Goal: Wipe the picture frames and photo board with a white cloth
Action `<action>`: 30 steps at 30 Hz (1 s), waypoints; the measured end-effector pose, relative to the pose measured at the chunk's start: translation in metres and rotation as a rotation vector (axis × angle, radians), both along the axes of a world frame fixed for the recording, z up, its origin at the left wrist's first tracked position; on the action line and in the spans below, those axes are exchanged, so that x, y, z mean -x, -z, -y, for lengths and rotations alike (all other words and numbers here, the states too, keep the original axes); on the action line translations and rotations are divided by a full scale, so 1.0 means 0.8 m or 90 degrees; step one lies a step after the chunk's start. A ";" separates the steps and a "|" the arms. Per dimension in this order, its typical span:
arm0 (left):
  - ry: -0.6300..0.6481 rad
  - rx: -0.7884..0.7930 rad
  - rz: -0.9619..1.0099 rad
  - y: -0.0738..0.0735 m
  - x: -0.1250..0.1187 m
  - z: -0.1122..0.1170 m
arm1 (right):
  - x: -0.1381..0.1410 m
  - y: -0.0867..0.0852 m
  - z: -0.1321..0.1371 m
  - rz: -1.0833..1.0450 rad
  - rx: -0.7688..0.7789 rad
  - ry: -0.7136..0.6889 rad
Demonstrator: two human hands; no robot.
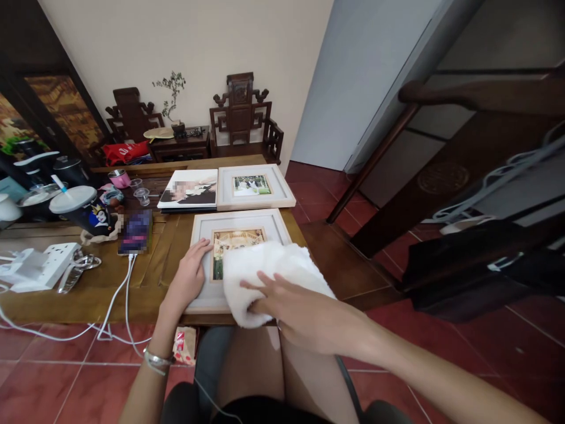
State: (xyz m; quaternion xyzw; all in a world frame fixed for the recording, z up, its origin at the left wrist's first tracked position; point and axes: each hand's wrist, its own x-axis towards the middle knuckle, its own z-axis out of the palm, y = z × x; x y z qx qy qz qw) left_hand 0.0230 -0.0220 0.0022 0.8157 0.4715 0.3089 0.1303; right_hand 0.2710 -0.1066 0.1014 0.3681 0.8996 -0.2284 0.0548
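A pale wooden picture frame (241, 215) lies flat near the table's front edge, with a grey-white mat around a printed group photo (218, 259). My left hand (189, 277) grips the frame's left side, fingers over the rim and onto the mat. My right hand (286, 303) holds a fluffy white cloth (271, 265) against the right part of the frame. That cloth hides the frame's right side and part of the photo. My right thumb is partly tucked in a fold of it.
Behind lie a second framed photo (260, 203) and a white-covered album (194, 182). To the left are a charging phone (135, 231), a lidded black cup (82, 206), a white power strip (48, 265) and loose cables. A dark wooden chair (388, 188) stands at right.
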 end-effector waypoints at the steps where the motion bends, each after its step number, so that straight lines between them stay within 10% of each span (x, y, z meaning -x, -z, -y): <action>1: -0.003 0.005 -0.001 0.001 -0.001 0.000 | 0.001 -0.001 0.006 -0.013 0.015 0.002; 10: -0.028 0.008 -0.007 0.009 -0.003 0.003 | 0.010 0.061 -0.072 -0.122 -0.163 0.101; 17: -0.024 0.022 -0.029 0.006 -0.001 0.004 | 0.008 0.066 -0.159 -0.047 -0.306 0.181; 30: -0.031 0.036 0.056 -0.004 -0.008 0.005 | 0.017 -0.007 -0.001 0.017 0.021 0.004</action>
